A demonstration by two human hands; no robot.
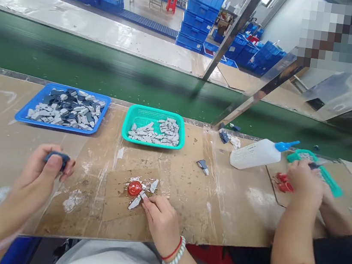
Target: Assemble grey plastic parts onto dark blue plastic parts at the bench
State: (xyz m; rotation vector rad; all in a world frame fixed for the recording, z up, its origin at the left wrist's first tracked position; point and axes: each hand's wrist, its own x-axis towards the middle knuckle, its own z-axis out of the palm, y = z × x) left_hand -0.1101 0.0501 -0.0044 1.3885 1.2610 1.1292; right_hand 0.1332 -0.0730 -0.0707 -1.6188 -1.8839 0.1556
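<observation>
My left hand (pixel 43 170) is raised over the left side of the table, its thumb and fingers closed round a dark blue-grey plastic piece (pixel 53 158). Low over a cardboard sheet (pixel 114 208), my right hand (pixel 161 221) pinches a small light grey piece (pixel 142 195) by its end. That piece is right beside a small round red dish (pixel 134 188), glossy and wet-looking. Two more light grey pieces lie close by, one grey piece (pixel 134 203) below the dish and another grey piece (pixel 154 185) to its right.
A blue tray (pixel 19 116) holds mixed grey and dark pieces; a green basket (pixel 126 121) holds light grey ones. A white squeeze bottle (pixel 254 154) lies tilted at right. Beyond the table edge runs a green conveyor belt (pixel 106 68). A co-worker's hands (pixel 307 179) work at far right.
</observation>
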